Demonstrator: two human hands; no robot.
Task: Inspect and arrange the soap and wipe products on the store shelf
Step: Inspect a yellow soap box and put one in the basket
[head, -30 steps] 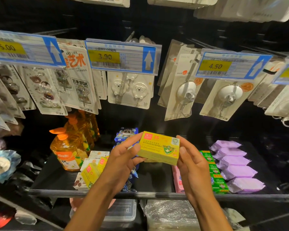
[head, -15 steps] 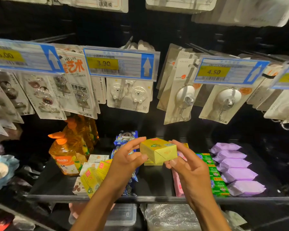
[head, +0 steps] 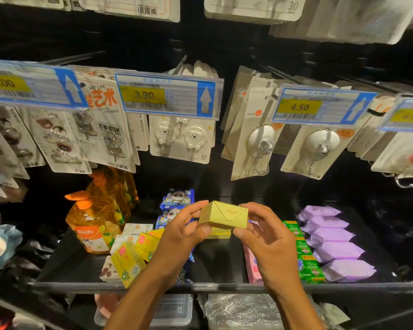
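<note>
A yellow soap box (head: pixel 224 215) is held in the air above the black shelf (head: pixel 215 285), its folded paper back with a small gold logo facing me. My left hand (head: pixel 181 232) pinches its left end and my right hand (head: pixel 267 236) pinches its right end. Directly under it another yellow soap box (head: pixel 218 233) lies on the shelf. Several more yellow soap boxes (head: pixel 134 256) sit leaning to the left. Pink packs (head: pixel 252 265), green soap boxes (head: pixel 305 253) and purple wipe packs (head: pixel 334 244) are lined up on the right.
Orange dish-soap bottles (head: pixel 93 225) stand at the shelf's left, blue cartoon wipe packs (head: pixel 174 206) behind my left hand. Carded hooks (head: pixel 184 139) and price tags (head: pixel 167 96) hang above. A clear plastic bin (head: pixel 174 308) and a bagged item (head: pixel 241 310) sit below.
Both hands have turned the yellow soap box over, from its printed front to its folded back, and lowered it slightly toward the shelf.
</note>
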